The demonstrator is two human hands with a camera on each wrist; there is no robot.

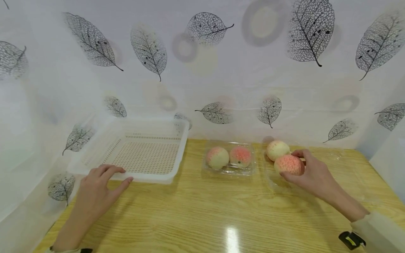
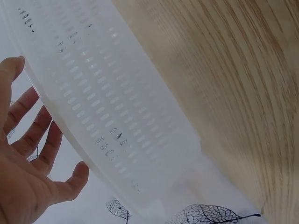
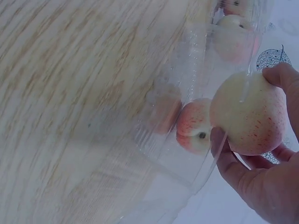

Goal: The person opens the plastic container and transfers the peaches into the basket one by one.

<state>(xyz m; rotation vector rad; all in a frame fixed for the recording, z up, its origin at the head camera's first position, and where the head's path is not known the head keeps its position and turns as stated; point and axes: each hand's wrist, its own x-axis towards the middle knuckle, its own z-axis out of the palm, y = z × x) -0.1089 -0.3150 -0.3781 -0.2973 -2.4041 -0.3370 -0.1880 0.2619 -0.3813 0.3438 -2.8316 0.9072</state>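
A peach [image 1: 289, 165] with red speckles is gripped between the thumb and fingers of my right hand [image 1: 313, 177]. In the right wrist view the same peach [image 3: 247, 114] is held at the edge of a clear plastic box [image 3: 187, 172]. A second peach [image 1: 277, 150] lies in that box, just behind the held one. On the left, my left hand [image 1: 98, 188] is at the near rim of a white plastic basket [image 1: 158, 177], its fingers spread and slightly bent. The left wrist view shows those fingers [image 2: 37, 135] along the basket's rim, not gripping it.
Another clear plastic box [image 1: 228, 172] with two peaches, one pale [image 1: 217, 158] and one redder [image 1: 240, 156], stands between the basket and the right-hand box. A leaf-patterned white curtain [image 1: 221, 80] hangs behind the wood-grain table [image 1: 202, 211].
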